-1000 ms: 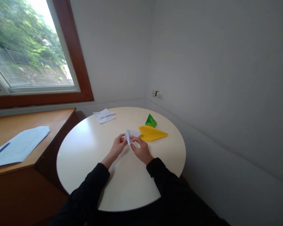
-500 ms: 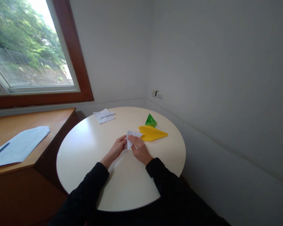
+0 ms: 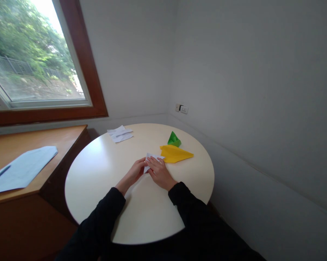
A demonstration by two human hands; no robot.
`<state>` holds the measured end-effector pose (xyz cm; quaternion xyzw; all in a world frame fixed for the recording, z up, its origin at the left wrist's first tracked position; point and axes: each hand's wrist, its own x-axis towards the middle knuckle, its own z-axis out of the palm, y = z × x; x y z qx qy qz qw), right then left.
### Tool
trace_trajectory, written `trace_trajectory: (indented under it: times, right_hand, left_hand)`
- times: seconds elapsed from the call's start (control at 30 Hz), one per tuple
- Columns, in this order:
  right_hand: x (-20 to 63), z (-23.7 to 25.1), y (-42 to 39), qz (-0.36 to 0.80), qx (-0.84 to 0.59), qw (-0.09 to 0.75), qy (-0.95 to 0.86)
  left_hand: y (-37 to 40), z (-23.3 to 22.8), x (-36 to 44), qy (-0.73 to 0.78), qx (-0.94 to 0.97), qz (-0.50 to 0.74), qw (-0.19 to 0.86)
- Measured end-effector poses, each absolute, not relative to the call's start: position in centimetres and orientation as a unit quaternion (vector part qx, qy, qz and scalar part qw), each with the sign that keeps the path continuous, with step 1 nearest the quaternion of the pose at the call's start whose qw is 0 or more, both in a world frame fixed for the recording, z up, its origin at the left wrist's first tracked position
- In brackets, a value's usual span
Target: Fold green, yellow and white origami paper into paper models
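Note:
A small piece of folded white paper [image 3: 149,156] lies between my hands, low over the middle of the round table [image 3: 144,214]. My left hand [image 3: 136,171] grips its left edge, with the fingertips partly hidden by the paper. Across its face lie the fingers of my right hand [image 3: 158,172], and the right thumb sits at the lower edge. A yellow paper plane [image 3: 176,154] rests just beyond my right hand. Behind the plane stands a green folded paper shape [image 3: 174,140].
Creased white paper [image 3: 120,133] lies at the table's far left. On a wooden cabinet [image 3: 68,145] to the left are large white sheets [image 3: 30,166] and a pen [image 3: 0,174]. Walls meet behind the table, with a power socket [image 3: 183,109] near the corner.
The white paper has tipped flatter and slightly lower. My right fingers have spread further over its face, while the left hand still grips its edge.

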<state>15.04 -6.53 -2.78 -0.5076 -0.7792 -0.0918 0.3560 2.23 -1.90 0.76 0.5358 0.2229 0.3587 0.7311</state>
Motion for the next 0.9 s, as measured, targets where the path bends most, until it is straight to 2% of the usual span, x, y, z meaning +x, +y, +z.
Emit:
trace_trajectory:
  times: [0.6,0.9]
  right_hand:
    - [15.9,-2.5,-6.7,-0.089,-0.508,0.406,-0.754]
    - [16.1,-2.5,-6.7,-0.092,-0.509,0.4,-0.756]
  left_hand:
    - [-1.2,-0.3,1.6,0.29,0.653,0.302,0.631]
    - [-1.4,0.0,1.4,0.286,0.718,0.286,0.566]
